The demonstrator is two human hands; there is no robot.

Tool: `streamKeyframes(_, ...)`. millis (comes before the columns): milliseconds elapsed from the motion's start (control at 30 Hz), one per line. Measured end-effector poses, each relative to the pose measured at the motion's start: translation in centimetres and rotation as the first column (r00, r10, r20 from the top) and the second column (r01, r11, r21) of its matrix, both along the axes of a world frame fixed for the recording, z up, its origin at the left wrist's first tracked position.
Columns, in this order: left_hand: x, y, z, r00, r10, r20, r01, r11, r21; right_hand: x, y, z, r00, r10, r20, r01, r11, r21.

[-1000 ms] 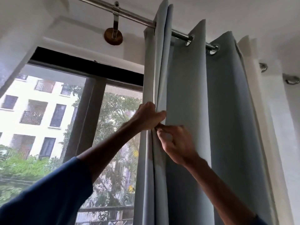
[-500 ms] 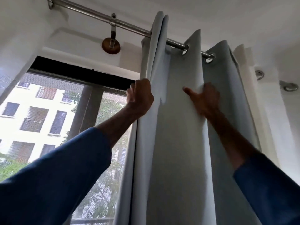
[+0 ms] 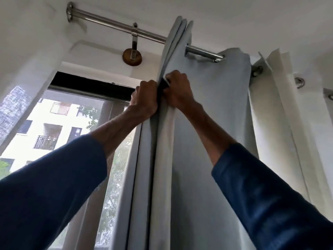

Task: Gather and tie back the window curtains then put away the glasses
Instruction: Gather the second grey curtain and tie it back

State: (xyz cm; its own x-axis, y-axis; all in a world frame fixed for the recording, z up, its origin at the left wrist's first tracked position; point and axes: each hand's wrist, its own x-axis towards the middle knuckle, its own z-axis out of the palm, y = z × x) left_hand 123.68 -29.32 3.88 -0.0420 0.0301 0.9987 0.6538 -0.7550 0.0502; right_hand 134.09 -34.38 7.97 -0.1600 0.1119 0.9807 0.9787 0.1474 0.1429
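Observation:
A pale grey-blue curtain (image 3: 212, 123) hangs by eyelets from a steel rod (image 3: 111, 24) above the window. Its left folds are bunched together near the top. My left hand (image 3: 144, 99) is closed around the outer edge of those folds. My right hand (image 3: 177, 91) grips the same bunch from the right, touching the left hand. Something small and dark shows between my fingers; I cannot tell what it is. The glasses are not in view.
A white curtain (image 3: 281, 132) hangs to the right on the same rod. A wooden bracket (image 3: 132, 59) holds the rod to the wall. The window (image 3: 59, 123) on the left shows a building and trees outside. The white ceiling is close above.
Both hands rose along the curtain and came together high up. The folds, spread apart half a second ago, are now bunched on the left, baring a stretch of rod.

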Motion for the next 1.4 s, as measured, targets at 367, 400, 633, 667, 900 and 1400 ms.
streamKeyframes(367, 4.7, -2.6, -2.6, 0.953, -0.171, -0.25, 0.174, 0.985, -0.007, 5.8, -1.1, -8.4, 0.998, 0.01, -0.066, -0.001, 0.992, 0.126)
streamKeyframes(400, 4.8, -2.6, -2.9, 0.947, -0.195, -0.256, 0.196, 0.98, -0.02, 5.9, -1.3, -8.9, 0.999, 0.01, -0.049, -0.004, 0.992, 0.124)
streamKeyframes(633, 5.3, -2.5, -3.2, 0.891, -0.296, -0.343, 0.269, 0.955, -0.125, 6.1, -3.1, -10.5, 0.988, 0.157, -0.008, -0.154, 0.978, 0.142)
streamKeyframes(667, 5.4, -2.1, -3.0, 0.867, -0.34, -0.364, 0.292, 0.939, -0.182, 6.1, -3.4, -10.5, 0.984, 0.181, -0.007, -0.177, 0.972, 0.156)
streamKeyframes(900, 5.0, -3.4, -2.8, 0.86, -0.483, -0.165, 0.417, 0.851, -0.321, 4.4, -2.8, -12.3, 0.999, -0.048, -0.002, 0.048, 0.991, 0.128)
streamKeyframes(1400, 4.6, -5.2, -2.8, 0.91, -0.413, -0.02, 0.383, 0.86, -0.336, 5.4, -4.9, -14.1, 0.986, 0.074, 0.151, -0.063, 0.995, -0.076)
